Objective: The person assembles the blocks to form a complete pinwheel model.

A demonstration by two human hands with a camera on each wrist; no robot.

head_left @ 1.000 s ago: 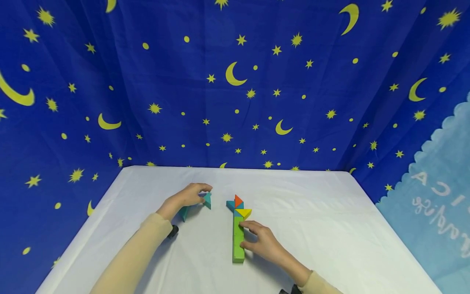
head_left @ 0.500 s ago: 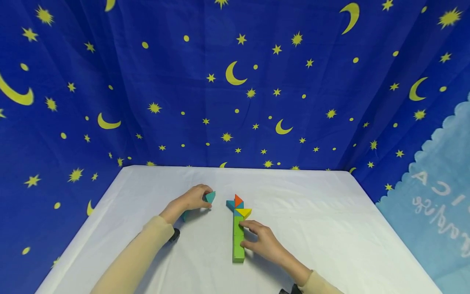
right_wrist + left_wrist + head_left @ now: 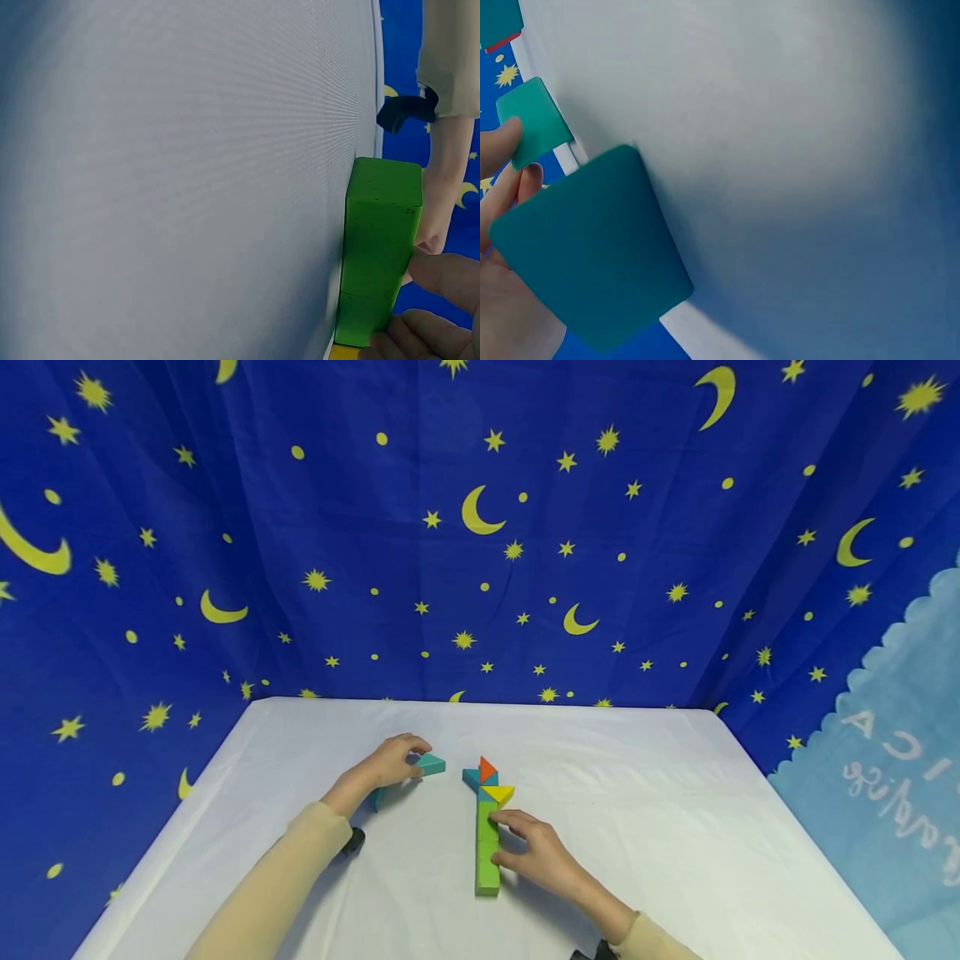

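My left hand pinches a teal triangular block between thumb and fingers, low over the white table. A second teal block stands on the cloth under that wrist, partly hidden; it looms large in the left wrist view. Two green blocks lie end to end in a row. At the row's far end are a yellow triangle, blue pieces and an orange-red triangle. With thumb and fingertips, my right hand touches the green blocks' right side, its fingers relaxed.
White cloth covers the table. A blue curtain with yellow moons and stars rises behind and at the left. Light-blue fabric with lettering hangs at the right. A black wrist device sits under the left forearm.
The teal block in my left hand has turned from upright to lying flatter and shifted slightly right, toward the row. My right hand and the row of blocks have not moved.
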